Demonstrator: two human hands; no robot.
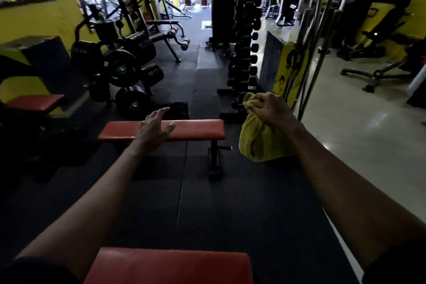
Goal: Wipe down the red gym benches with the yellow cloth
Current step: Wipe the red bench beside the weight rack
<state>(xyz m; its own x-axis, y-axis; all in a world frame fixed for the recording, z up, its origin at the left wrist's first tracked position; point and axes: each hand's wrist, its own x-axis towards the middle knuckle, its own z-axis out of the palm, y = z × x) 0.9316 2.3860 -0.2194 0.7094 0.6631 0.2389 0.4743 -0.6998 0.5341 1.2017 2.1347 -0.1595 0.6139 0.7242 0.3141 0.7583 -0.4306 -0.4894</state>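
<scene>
- The right hand [269, 108] pinches the soft yellow towelling cloth [260, 143] by its bunched top. The rest hangs free in the air, just right of the flat red padded bench on black steel legs [198, 130].
- The left hand [154, 127], fingers spread and holding nothing, reaches over that bench, probably to steady it; contact is unclear.
- A nearer red padded bench [170, 265] lies below the arms, so I judge wiping has not begun here.

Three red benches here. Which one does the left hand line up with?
The middle bench, crosswise ahead: the left hand overlaps its pad. The near bench sits at the bottom edge, the left bench far to the side.
</scene>
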